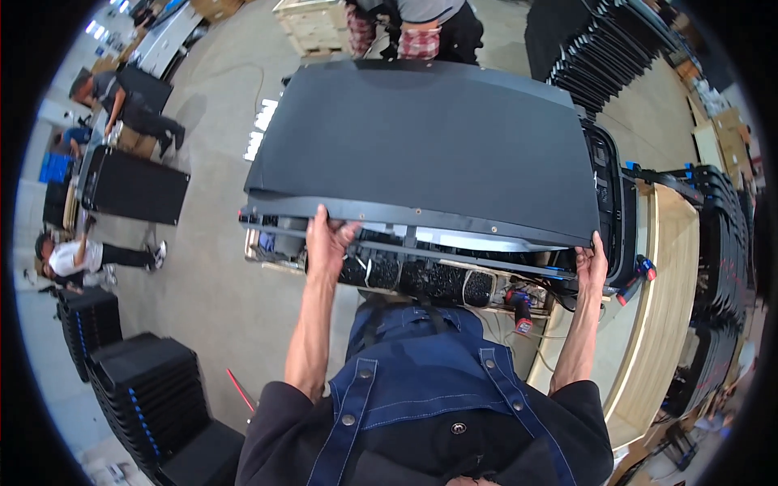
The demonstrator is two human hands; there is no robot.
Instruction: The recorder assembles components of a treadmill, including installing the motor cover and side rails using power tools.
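A large flat black panel (421, 138), with a row of small holes in its near rim, lies over a dark metal frame (389, 250). My left hand (327, 245) grips the panel's near edge left of its middle, thumb on top and fingers mostly underneath. At the near right corner my right hand (592, 261) holds the same edge, its lower fingers curled below. Through the gap under the near edge, a white surface (470, 240) and part of the frame show. On the far side stands a person in plaid sleeves (419, 44), hands hidden.
Below the frame are black wrapped parts (413, 277) and a red-and-black power tool (520, 314). Another such tool (636, 280) lies beside a wooden crate (656, 316) on the right. Stacked black panels (158, 397) stand lower left. Other people work at the left.
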